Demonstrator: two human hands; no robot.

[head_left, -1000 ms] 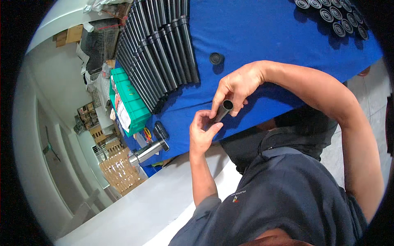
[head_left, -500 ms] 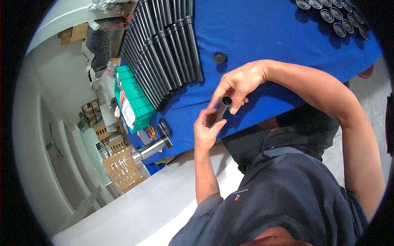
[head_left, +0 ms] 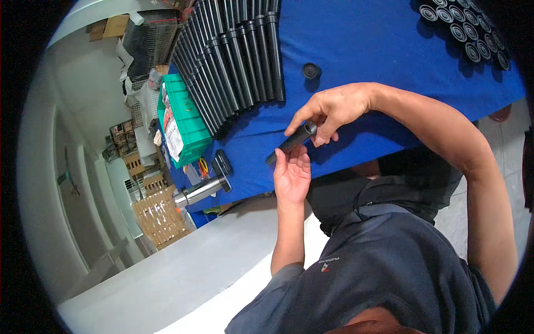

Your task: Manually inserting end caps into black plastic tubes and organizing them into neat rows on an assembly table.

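A short black tube (head_left: 292,141) slants over the blue cloth near the table's front edge, its open end toward my right hand. My right hand (head_left: 338,111) closes on that upper end, forefinger stretched along one side and thumb on the other. Below the tube, my left hand (head_left: 292,177) is turned palm up, thumb and fingers apart. Its fingertips lie against the tube's lower side; whether they bear any of its weight I cannot tell. Beyond my right hand, a small round black cap (head_left: 311,70) sits alone on the cloth.
Long black tubes (head_left: 245,64) lie in rows at the far left. Beside them stands a green crate (head_left: 192,133) holding papers. A shiny metal cylinder (head_left: 201,191) on a black mount is at the left front edge. Several round black pieces (head_left: 470,30) stand grouped far right.
The tube has tipped from nearly upright to a flatter slant. My left hand has loosened from around it and turned palm up, while my right hand has closed on the open end.
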